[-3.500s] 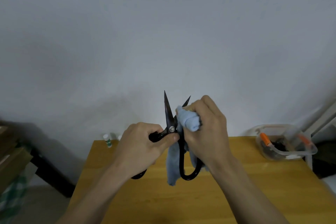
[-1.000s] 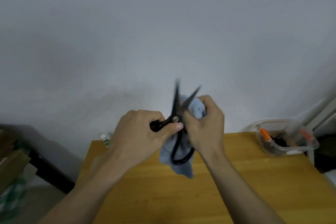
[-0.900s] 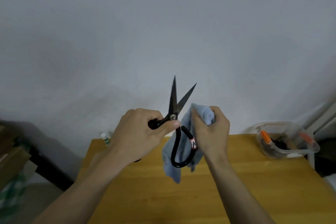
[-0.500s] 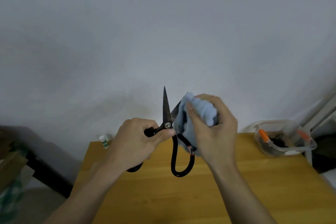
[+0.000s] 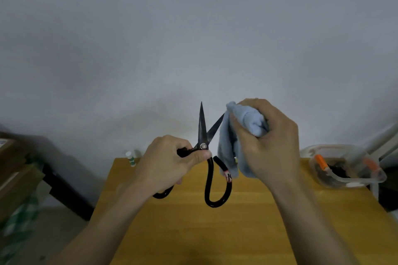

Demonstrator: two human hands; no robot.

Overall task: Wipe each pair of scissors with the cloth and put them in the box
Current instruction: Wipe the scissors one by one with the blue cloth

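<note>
The right hand (image 5: pixel 269 146) is curling its fingers round a bunched blue cloth (image 5: pixel 231 148), pinching the fold over the tip of the right-leaning blade. Just to its left, the left hand (image 5: pixel 170 163) is gripping the black scissors (image 5: pixel 203 135) at the pivot and one handle loop, thumb pressing beside the screw, blades splayed and pointing up; the other loop is hanging free below both hands, above the wooden table (image 5: pixel 215 232). Well out to the right of the cloth hand, the clear plastic box (image 5: pixel 344 168) is sitting at the table's far corner, already holding orange-handled items. To wipe well, the cloth should probably be travelling from pivot toward tip, with the fingers staying on the flat of the blade, off the edge, while the left hand is keeping the blades apart and steady.
</note>
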